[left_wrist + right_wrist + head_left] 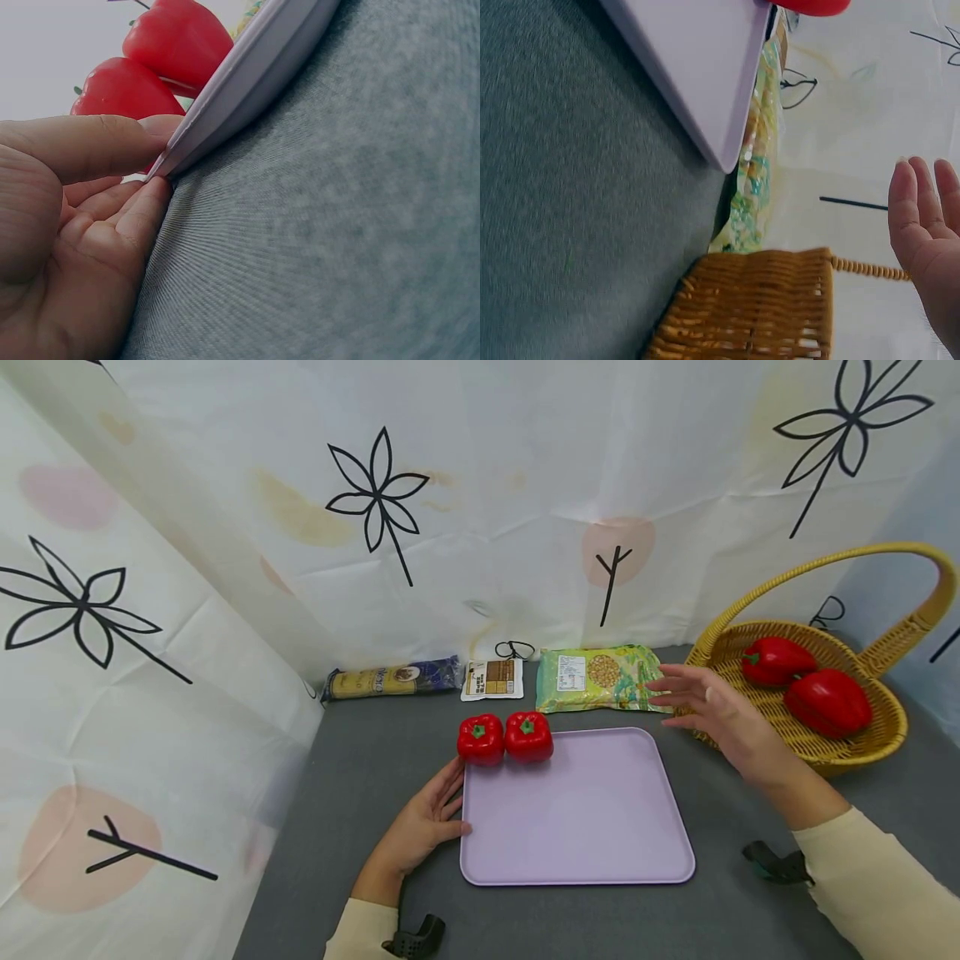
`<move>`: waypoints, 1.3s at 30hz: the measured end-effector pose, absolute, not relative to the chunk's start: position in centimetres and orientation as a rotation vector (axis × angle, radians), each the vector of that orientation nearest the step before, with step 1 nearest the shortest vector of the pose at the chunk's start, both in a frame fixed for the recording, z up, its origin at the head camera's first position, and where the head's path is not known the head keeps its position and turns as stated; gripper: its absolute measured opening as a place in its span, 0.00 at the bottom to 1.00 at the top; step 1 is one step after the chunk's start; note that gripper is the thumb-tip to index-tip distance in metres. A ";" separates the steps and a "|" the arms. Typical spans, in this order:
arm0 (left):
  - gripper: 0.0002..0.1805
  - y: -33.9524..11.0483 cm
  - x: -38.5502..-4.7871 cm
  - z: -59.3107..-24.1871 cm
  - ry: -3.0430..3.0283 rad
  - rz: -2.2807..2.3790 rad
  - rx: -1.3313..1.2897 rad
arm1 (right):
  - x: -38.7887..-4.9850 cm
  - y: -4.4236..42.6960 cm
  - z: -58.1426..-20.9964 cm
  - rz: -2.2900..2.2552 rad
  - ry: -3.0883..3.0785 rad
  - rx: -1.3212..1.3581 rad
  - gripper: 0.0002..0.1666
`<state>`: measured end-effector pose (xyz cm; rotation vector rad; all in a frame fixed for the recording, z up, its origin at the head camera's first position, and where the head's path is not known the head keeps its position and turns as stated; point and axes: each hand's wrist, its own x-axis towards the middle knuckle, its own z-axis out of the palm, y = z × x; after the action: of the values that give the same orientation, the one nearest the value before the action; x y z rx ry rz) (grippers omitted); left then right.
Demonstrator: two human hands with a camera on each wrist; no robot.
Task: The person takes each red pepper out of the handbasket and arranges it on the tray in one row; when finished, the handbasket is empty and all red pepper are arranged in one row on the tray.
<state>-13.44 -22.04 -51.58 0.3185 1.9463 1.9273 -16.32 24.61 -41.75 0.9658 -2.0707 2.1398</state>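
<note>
My left hand [420, 822] is at the left edge of a light purple tray [577, 810]. In the left wrist view its thumb and fingers pinch the tray's rim [225, 97]. Two red bell peppers, one left [481, 740] and one right [528, 737], sit side by side at the tray's far left corner. My right hand [720, 714] hovers with fingers extended, holding nothing, near the left side of a yellow wicker basket [892, 727]. Inside the basket lie two more red bell peppers, one farther back [776, 661] and one nearer [828, 703].
Along the back of the grey table [330, 860] lie a blue and yellow long packet [393, 679], a small white and brown packet [492, 680] and a green bag [600, 678]. A patterned white curtain [480, 527] hangs behind. The basket's tall handle arches upward.
</note>
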 end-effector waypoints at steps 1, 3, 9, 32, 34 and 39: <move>0.60 -22.1 -13.5 -51.6 1.946 1.929 0.324 | -16.4 25.0 -41.8 2.156 -2.036 0.999 0.30; 0.60 -22.1 -13.5 -51.7 1.943 1.931 0.332 | -16.4 25.8 -41.6 2.161 -2.003 1.038 0.31; 0.60 -22.2 -13.5 -51.9 1.936 1.934 0.341 | -16.4 28.3 -41.4 2.203 -1.909 1.069 0.31; 0.59 -22.2 -13.6 -51.9 1.941 1.935 0.370 | -16.8 37.2 -43.6 2.190 -1.665 0.371 0.33; 0.59 -22.2 -13.6 -51.9 1.939 1.934 0.370 | -17.1 38.1 -44.1 2.162 -1.649 0.355 0.32; 0.60 -22.2 -13.5 -51.8 1.939 1.931 0.352 | -17.3 39.2 -44.5 2.064 -1.675 0.247 0.30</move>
<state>-13.47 -22.22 -51.80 0.3516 1.9386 1.9310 -17.30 39.21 -44.49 0.2474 -1.6748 2.0642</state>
